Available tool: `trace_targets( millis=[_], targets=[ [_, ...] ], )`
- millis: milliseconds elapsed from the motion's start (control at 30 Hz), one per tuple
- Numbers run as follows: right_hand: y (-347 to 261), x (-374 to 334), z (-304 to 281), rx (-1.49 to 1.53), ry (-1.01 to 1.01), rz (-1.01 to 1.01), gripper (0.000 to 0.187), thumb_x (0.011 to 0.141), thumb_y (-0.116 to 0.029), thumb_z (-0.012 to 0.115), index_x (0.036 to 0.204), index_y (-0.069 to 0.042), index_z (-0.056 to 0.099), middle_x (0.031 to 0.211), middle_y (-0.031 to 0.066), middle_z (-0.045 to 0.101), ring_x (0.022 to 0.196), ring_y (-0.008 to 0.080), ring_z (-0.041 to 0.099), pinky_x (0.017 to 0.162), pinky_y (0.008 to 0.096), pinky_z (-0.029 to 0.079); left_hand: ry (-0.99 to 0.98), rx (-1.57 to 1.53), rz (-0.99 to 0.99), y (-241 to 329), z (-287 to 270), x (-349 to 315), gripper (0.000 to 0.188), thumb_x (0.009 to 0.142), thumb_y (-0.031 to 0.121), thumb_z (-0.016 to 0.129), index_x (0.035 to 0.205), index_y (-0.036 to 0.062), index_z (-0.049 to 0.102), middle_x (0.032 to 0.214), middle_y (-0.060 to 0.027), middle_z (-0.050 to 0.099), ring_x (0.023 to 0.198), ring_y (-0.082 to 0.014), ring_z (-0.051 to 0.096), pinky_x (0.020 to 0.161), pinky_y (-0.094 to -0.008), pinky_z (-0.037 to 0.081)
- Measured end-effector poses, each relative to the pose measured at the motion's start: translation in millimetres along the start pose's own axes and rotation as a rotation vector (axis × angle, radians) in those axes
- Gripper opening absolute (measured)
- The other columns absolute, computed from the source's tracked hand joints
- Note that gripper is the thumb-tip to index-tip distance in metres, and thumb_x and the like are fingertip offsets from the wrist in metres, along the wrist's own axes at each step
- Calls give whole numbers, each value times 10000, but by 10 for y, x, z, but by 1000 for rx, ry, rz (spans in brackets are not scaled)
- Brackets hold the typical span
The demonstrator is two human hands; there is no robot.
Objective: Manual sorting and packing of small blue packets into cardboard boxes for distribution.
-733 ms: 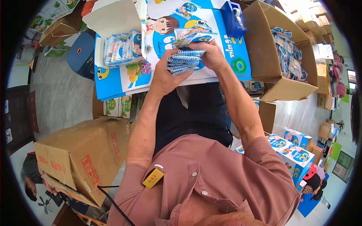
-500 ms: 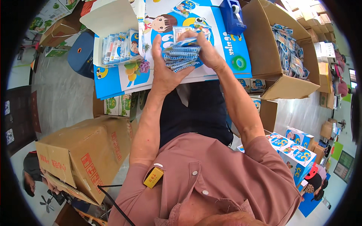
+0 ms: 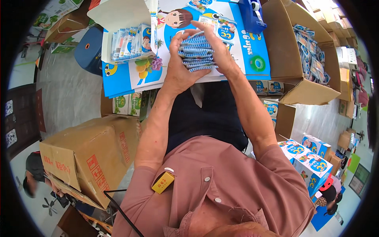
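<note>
Between my two hands is a stack of small blue-and-white packets [image 3: 197,52], held above the near edge of the printed table surface. My left hand [image 3: 178,69] is closed round the stack's left side and underside, its thumb below. My right hand [image 3: 222,53] presses on the right side, with fingers over the far end. Left of them stands an open white box [image 3: 106,43] with a row of upright packets [image 3: 131,41] inside. Beyond my right hand, a few loose packets [image 3: 227,29] lie on the printed surface [image 3: 166,73].
A blue tape dispenser [image 3: 252,17] and a green tape roll [image 3: 257,63] are at the table's right. Beside it, an open carton [image 3: 276,43] holds many loose packets. A brown carton [image 3: 90,158] stands at lower left, a blue stool [image 3: 87,51] beyond it. Printed boxes [image 3: 310,160] are stacked at lower right.
My hands have squeezed the fanned packets into a more even stack. My right hand's fingers have come round its far end and right side. The whole view has shifted slightly.
</note>
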State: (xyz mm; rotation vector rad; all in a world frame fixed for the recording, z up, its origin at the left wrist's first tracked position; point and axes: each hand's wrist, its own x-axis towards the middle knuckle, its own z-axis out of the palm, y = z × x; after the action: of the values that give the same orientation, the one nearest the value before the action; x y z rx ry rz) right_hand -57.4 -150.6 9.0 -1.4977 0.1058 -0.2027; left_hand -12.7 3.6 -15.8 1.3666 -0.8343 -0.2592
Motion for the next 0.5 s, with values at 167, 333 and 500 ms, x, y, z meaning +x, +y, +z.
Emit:
trace_targets(
  millis=[167, 333, 500],
  targets=[
    [-1, -25, 70, 192, -30, 83, 787, 1063, -676, 261, 1560, -88, 421, 1457, 141, 575, 1248, 245, 650, 1030, 341, 561, 31, -48, -120, 54, 24, -5, 1097, 679, 62, 957, 1500, 86, 230, 1448, -158, 475, 1311, -260, 561, 1041, -383, 547],
    [46, -63, -41, 158, -63, 124, 760, 1062, -644, 366, 1540, -59, 440, 1467, 149, 568, 1275, 257, 629, 1083, 376, 515, 40, -10, -187, 25, 9, -29, 993, 713, 54, 932, 1453, 62, 271, 1327, -140, 579, 1187, -239, 656, 972, -360, 584],
    [-361, -223, -798, -564, 160, -152, 605, 1034, -399, 578, 1526, -63, 470, 1487, 175, 551, 1358, 284, 551, 1138, 420, 446, 75, -45, -246, 68, -9, -52, 959, 723, 47, 920, 1442, 42, 286, 1252, -131, 628, 1134, -221, 684, 914, -349, 604]
  ],
)
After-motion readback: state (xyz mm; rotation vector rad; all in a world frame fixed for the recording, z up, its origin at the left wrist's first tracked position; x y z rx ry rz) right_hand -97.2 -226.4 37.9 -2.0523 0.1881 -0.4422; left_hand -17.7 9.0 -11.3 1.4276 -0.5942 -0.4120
